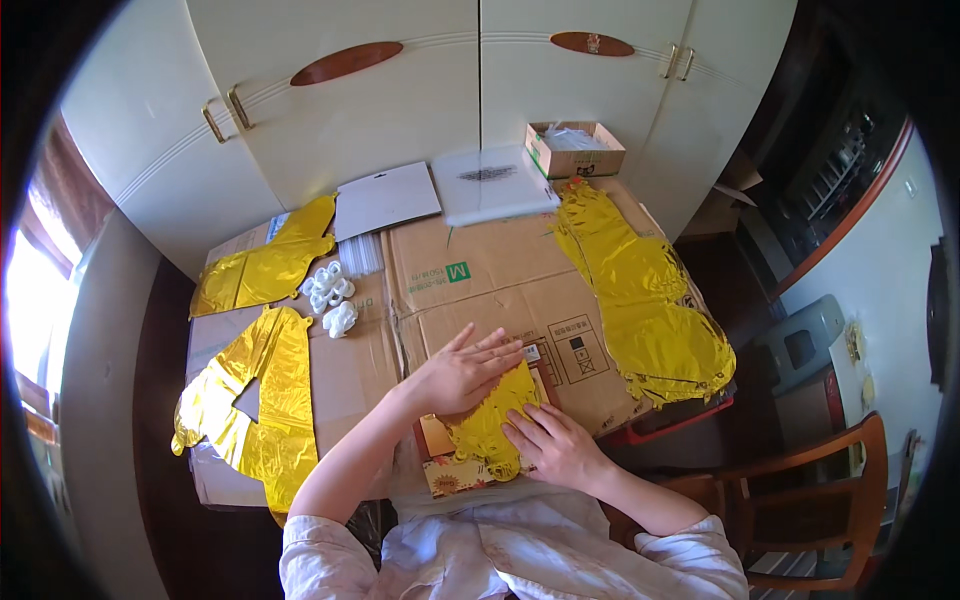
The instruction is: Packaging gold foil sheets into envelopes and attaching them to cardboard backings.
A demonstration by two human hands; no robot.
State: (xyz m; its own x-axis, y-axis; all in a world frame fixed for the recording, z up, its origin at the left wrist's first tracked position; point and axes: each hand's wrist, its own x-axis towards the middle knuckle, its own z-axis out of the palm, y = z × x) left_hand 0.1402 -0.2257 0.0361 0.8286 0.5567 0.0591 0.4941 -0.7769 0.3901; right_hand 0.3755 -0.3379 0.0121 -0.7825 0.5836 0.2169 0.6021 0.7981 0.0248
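Observation:
A flat gold foil balloon (490, 430) lies in front of me at the near edge of the table, on top of a printed card (455, 475) in orange and cream. My left hand (465, 372) rests flat across its upper part, fingers stretched out to the right. On its lower right side my right hand (555, 445) presses with fingers spread and lying flat. Both palms face down and neither hand is closed around anything. The hands cover part of the balloon and the card.
Flattened cardboard (470, 270) covers the table. Gold foil balloons lie at the left (285, 380) and in a pile (650, 300) at the right. White ribbon rolls (325, 288), a white card (388, 203), clear plastic sleeves (495, 190) and an open box (575, 160) sit farther back. A wooden chair (800, 490) stands right.

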